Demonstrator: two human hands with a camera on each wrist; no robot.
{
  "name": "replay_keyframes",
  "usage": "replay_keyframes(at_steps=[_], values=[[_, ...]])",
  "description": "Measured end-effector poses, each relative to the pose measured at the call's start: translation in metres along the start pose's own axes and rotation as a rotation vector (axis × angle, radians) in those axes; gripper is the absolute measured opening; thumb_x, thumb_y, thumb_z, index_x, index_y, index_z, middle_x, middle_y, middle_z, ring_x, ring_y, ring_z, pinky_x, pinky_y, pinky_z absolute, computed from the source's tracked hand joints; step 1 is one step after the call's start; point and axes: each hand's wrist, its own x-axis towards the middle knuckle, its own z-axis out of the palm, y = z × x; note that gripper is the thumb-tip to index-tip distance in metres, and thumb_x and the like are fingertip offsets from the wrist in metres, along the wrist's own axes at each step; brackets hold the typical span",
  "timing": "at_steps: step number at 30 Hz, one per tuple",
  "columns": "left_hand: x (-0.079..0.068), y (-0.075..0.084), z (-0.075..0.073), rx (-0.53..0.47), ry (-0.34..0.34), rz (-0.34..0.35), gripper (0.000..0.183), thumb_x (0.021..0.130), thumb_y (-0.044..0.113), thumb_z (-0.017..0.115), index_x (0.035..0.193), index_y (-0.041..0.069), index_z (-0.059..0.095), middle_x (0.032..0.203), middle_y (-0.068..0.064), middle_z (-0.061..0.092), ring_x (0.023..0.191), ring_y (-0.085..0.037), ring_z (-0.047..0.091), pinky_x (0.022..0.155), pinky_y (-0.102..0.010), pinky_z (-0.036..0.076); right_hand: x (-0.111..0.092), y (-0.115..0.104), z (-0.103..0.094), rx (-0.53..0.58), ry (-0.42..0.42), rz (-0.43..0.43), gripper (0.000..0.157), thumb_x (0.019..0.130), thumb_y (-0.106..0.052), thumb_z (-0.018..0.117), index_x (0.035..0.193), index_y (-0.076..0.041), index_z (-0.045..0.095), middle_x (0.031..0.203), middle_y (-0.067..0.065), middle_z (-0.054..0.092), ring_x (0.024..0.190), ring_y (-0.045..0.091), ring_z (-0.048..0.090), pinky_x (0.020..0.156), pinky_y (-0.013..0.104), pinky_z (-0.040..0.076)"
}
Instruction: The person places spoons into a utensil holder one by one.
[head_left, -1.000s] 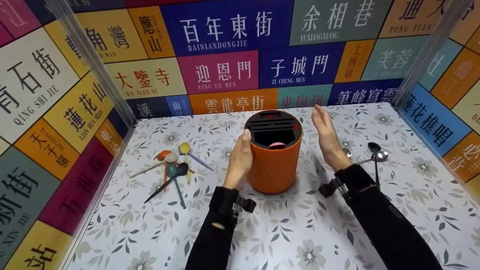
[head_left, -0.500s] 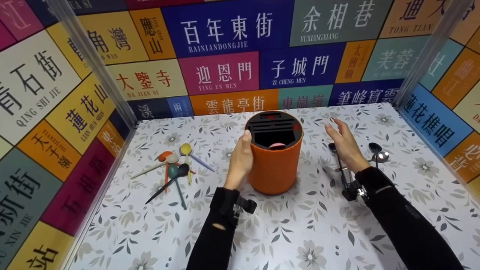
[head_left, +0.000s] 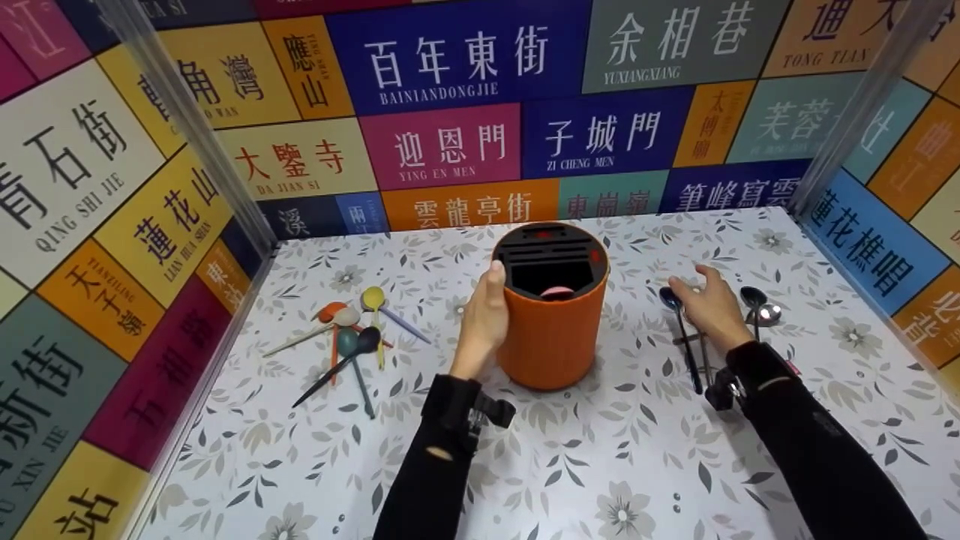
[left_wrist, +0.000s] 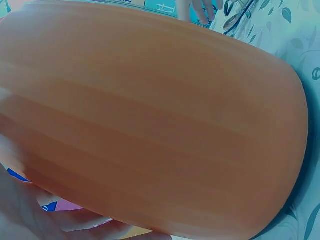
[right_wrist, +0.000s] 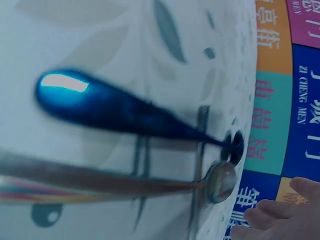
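Observation:
An orange cylindrical utensil holder with a black slotted top stands upright on the table, something pink showing in its large opening. My left hand grips its left side, thumb near the rim; in the left wrist view the fingers pass around the far side. My right hand hovers over the spoons on the right, fingers loosely spread and holding nothing. Closest to its fingers is a dark shiny spoon, whose blue-black handle fills the right wrist view, beside a silver spoon partly hidden by the hand in the head view.
Another black spoon and a silver spoon bowl lie just right of the right hand. At the left, several coloured spoons overlap in a loose pile, among them a yellow spoon and a black one. Sign-patterned walls enclose the table.
My right hand has moved away from beside the holder, to the right and down over the spoons. My left hand and the holder have stayed in place.

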Motion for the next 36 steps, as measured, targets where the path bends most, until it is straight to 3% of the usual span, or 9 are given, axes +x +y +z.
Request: replay_keyframes(at_steps=[8, 13, 18, 23, 25, 28, 31, 34, 36], values=[[0.000, 0.003, -0.001, 0.012, -0.002, 0.020, 0.106, 0.095, 0.085, 0.004, 0.156, 0.012, 0.050, 0.158, -0.013, 0.050, 0.142, -0.038, 0.048, 0.117, -0.053, 0.037, 0.002, 0.024, -0.001, -0.117, -0.015, -0.028, 0.073, 0.107, -0.036, 0.052, 0.156, 0.013, 0.029, 0.144, 0.043, 0.046, 0.133, 0.057, 0.046, 0.112, 0.064, 0.036], [0.000, 0.002, -0.001, -0.002, -0.003, 0.007, 0.105, 0.095, 0.086, 0.005, 0.156, 0.013, 0.050, 0.158, -0.012, 0.050, 0.142, -0.038, 0.048, 0.117, -0.054, 0.037, 0.002, 0.031, 0.000, -0.131, 0.044, -0.092, 0.057, 0.096, -0.015, 0.063, 0.145, 0.011, 0.047, 0.125, 0.036, 0.064, 0.116, 0.051, 0.060, 0.102, 0.060, 0.045], [-0.001, 0.001, -0.002, -0.006, -0.002, 0.008, 0.104, 0.096, 0.085, 0.005, 0.156, 0.012, 0.049, 0.159, -0.013, 0.049, 0.143, -0.038, 0.048, 0.117, -0.053, 0.036, 0.002, 0.032, 0.002, -0.166, 0.079, -0.135, 0.051, 0.087, -0.005, 0.068, 0.134, 0.012, 0.057, 0.114, 0.035, 0.065, 0.105, 0.048, 0.061, 0.094, 0.058, 0.047], [-0.001, 0.001, -0.001, 0.000, -0.006, 0.009, 0.100, 0.098, 0.082, 0.006, 0.157, 0.013, 0.049, 0.159, -0.012, 0.049, 0.143, -0.038, 0.047, 0.117, -0.053, 0.036, 0.001, 0.031, 0.004, -0.158, 0.123, -0.138, 0.048, 0.081, 0.001, 0.066, 0.126, 0.016, 0.062, 0.112, 0.037, 0.061, 0.108, 0.052, 0.056, 0.099, 0.061, 0.043], [-0.002, 0.001, -0.001, 0.001, -0.005, 0.009, 0.101, 0.098, 0.083, 0.006, 0.157, 0.013, 0.049, 0.159, -0.012, 0.049, 0.143, -0.038, 0.048, 0.117, -0.053, 0.037, 0.001, 0.030, 0.005, -0.132, 0.160, -0.110, 0.045, 0.082, 0.001, 0.065, 0.126, 0.014, 0.064, 0.116, 0.038, 0.062, 0.110, 0.050, 0.057, 0.100, 0.057, 0.044], [-0.002, 0.001, -0.001, 0.012, 0.001, 0.022, 0.104, 0.096, 0.084, 0.005, 0.155, 0.011, 0.051, 0.157, -0.012, 0.051, 0.142, -0.037, 0.049, 0.116, -0.052, 0.038, -0.001, 0.027, 0.006, 0.003, 0.191, -0.026, 0.040, 0.089, -0.001, 0.064, 0.128, 0.011, 0.066, 0.117, 0.031, 0.066, 0.100, 0.034, 0.071, 0.092, 0.040, 0.056], [-0.001, 0.000, -0.001, 0.019, 0.007, 0.035, 0.107, 0.095, 0.085, 0.004, 0.154, 0.010, 0.053, 0.156, -0.013, 0.052, 0.141, -0.037, 0.050, 0.116, -0.051, 0.039, -0.003, 0.024, 0.007, 0.284, 0.160, 0.068, 0.039, 0.099, -0.002, 0.059, 0.135, 0.012, 0.059, 0.113, 0.025, 0.062, 0.080, 0.016, 0.075, 0.074, 0.026, 0.061], [-0.001, -0.001, -0.001, 0.024, 0.010, 0.038, 0.108, 0.094, 0.086, 0.003, 0.154, 0.009, 0.053, 0.156, -0.013, 0.052, 0.141, -0.038, 0.050, 0.115, -0.052, 0.039, -0.005, 0.020, 0.009, 0.625, 0.108, 0.142, 0.035, 0.104, 0.000, 0.052, 0.136, 0.013, 0.049, 0.105, 0.016, 0.060, 0.072, 0.014, 0.074, 0.070, 0.029, 0.063], [0.000, -0.001, 0.000, 0.026, 0.011, 0.036, 0.108, 0.095, 0.086, 0.004, 0.154, 0.010, 0.052, 0.156, -0.013, 0.052, 0.141, -0.039, 0.050, 0.115, -0.052, 0.039, -0.006, 0.017, 0.009, 0.793, 0.082, 0.176, 0.026, 0.107, 0.000, 0.049, 0.131, 0.008, 0.047, 0.096, 0.012, 0.064, 0.072, 0.015, 0.073, 0.066, 0.029, 0.063]])
